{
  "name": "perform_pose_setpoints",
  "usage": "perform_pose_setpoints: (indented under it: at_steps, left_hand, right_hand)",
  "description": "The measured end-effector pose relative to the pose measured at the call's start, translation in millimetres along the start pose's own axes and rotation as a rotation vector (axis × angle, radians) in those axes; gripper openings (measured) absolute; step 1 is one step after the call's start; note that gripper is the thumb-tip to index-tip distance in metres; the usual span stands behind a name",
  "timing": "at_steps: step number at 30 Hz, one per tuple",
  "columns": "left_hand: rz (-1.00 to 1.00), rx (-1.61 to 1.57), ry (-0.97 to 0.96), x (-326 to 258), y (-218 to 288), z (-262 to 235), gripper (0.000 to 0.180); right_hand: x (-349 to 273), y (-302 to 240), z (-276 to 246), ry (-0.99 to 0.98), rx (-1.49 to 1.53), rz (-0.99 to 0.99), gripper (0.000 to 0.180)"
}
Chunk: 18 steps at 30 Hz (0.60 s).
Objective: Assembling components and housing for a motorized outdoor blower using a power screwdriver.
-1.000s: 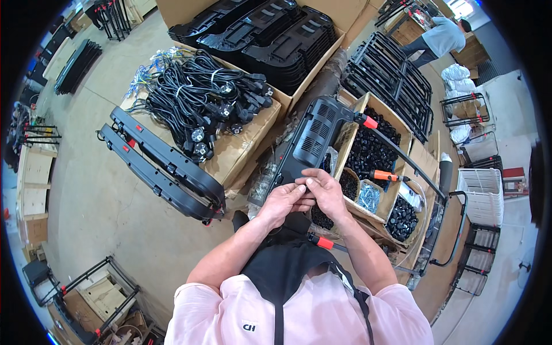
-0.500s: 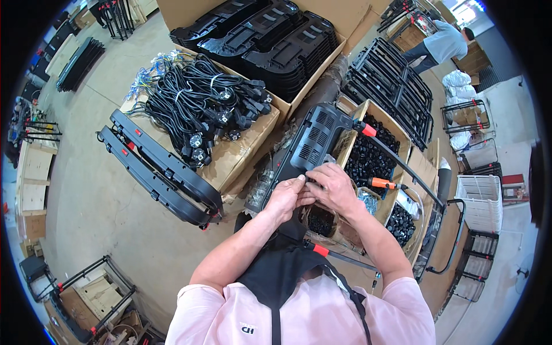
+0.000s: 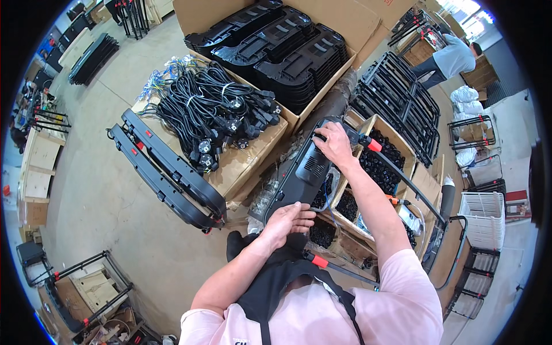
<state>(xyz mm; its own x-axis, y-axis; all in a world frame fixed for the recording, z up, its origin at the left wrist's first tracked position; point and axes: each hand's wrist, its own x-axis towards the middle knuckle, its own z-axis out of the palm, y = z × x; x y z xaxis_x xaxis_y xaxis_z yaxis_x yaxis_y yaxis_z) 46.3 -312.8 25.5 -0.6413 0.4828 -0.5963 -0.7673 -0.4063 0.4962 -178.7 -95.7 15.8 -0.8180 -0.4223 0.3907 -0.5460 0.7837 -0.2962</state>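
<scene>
A long black plastic housing (image 3: 302, 179) with vent slots lies in front of me, slanting from near left to far right. My right hand (image 3: 335, 144) is over its far end, with the fingers bent around the casing. At the near end my left hand (image 3: 287, 223) rests beside the edge, its fingers stretched out and its thumb near the rim. A black tubular frame bar (image 3: 405, 172) with a red joint (image 3: 371, 144) runs from the far end toward the right. Another red joint (image 3: 315, 259) shows close to my apron.
Wooden bins of small black parts (image 3: 379, 167) stand to the right, with an orange tool (image 3: 397, 200) partly behind my forearm. Bundled power cords (image 3: 210, 109) lie on a carton (image 3: 253, 167). Stacked black panels (image 3: 282, 52) fill a box beyond. A person (image 3: 454, 60) stands far right.
My hands were together at the housing's near part; they have separated. The right hand has moved to its far end, while the left has opened out at the near end. The view has shifted slightly.
</scene>
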Motion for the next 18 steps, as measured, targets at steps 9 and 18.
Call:
perform_pose_setpoints:
  at_steps: [9,18]
  left_hand:
    - [0.024,0.001,-0.013,9.7,-2.4,12.5,0.043]
    - [0.010,0.020,0.026,19.5,-21.6,25.0,0.040]
  right_hand:
    - [-3.2,7.7,-6.2,-0.052,0.086,0.165,0.037]
    - [-137.4,41.0,-73.7,-0.255,0.098,0.352,0.017]
